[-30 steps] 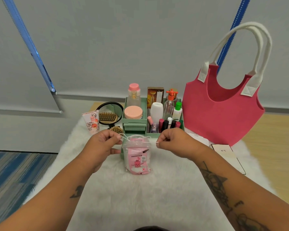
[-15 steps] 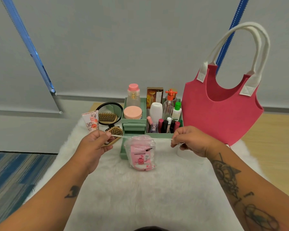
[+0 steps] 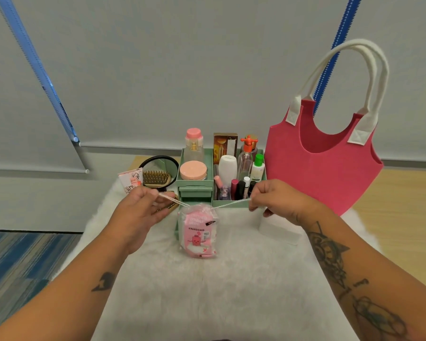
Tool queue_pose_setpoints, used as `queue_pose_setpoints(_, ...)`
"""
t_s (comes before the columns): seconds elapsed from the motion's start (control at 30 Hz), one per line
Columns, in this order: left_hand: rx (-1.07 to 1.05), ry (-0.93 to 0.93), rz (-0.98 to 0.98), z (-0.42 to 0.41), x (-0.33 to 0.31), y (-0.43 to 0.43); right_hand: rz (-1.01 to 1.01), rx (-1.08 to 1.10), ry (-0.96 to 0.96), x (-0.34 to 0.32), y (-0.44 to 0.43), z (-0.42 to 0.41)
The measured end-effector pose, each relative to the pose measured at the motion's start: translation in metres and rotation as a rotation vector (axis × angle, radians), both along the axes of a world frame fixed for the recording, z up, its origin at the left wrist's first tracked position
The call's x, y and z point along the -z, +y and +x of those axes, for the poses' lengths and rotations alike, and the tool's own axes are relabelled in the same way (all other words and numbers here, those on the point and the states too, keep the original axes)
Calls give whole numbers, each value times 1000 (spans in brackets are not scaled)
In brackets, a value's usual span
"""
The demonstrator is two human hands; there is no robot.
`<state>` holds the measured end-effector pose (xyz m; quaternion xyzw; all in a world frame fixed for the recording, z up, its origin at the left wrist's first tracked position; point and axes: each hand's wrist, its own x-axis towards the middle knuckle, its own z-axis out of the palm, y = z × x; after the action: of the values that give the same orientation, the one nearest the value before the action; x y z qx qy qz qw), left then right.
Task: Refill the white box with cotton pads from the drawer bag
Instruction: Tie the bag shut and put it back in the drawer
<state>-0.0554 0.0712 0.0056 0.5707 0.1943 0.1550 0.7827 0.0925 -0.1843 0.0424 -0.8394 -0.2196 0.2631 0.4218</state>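
Observation:
A clear drawstring bag of cotton pads [image 3: 199,233] with pink print hangs just above the white fur mat, in front of the green organizer. My left hand [image 3: 138,212] pinches the left drawstring and my right hand [image 3: 278,201] pinches the right one. Both strings are pulled taut sideways, and the bag's mouth is cinched shut. The white box [image 3: 279,230] sits on the mat under and behind my right wrist, partly hidden by it. An open green drawer [image 3: 178,230] is mostly hidden behind the bag.
The green organizer [image 3: 194,190] holds bottles, jars and lipsticks. Left of it stand a round mirror [image 3: 159,173], a hairbrush and a small tube [image 3: 131,182]. A pink tote bag [image 3: 322,166] stands at the right. The fur mat [image 3: 207,291] covers the table.
My hands have moved apart, pulling the drawstrings sideways. The bag's mouth has closed up and the white box has come into view beside my right wrist.

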Motion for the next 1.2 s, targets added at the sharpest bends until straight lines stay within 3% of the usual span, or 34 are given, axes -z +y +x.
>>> queue_pose_setpoints(0.17,271,-39,441,16,-48,-29,98,-128,-131,-41,26,-13)
queue_pose_setpoints(0.33,503,2,556,32,-65,-46,187,-178,-231,-53,53,-25)
queue_pose_setpoints(0.43,477,-39,469,34,-71,-50,316,-97,-174,-40,53,-21)
queue_pose_setpoints(0.5,466,-70,396,35,-73,-52,363,-125,-7,-24,44,-16)
queue_pose_setpoints(0.57,458,-90,330,38,-74,-54,321,-195,178,-2,35,-15)
queue_pose_setpoints(0.7,366,-116,156,45,-74,-58,268,-316,350,40,29,-31)
queue_pose_setpoints(0.9,164,-94,-59,59,-70,-48,370,-128,555,76,39,-58)
queue_pose_setpoints(1.03,82,84,-132,66,-45,-21,424,-97,763,71,42,-55)
queue_pose_setpoints(1.2,286,422,-156,59,12,-2,461,51,871,65,46,-48)
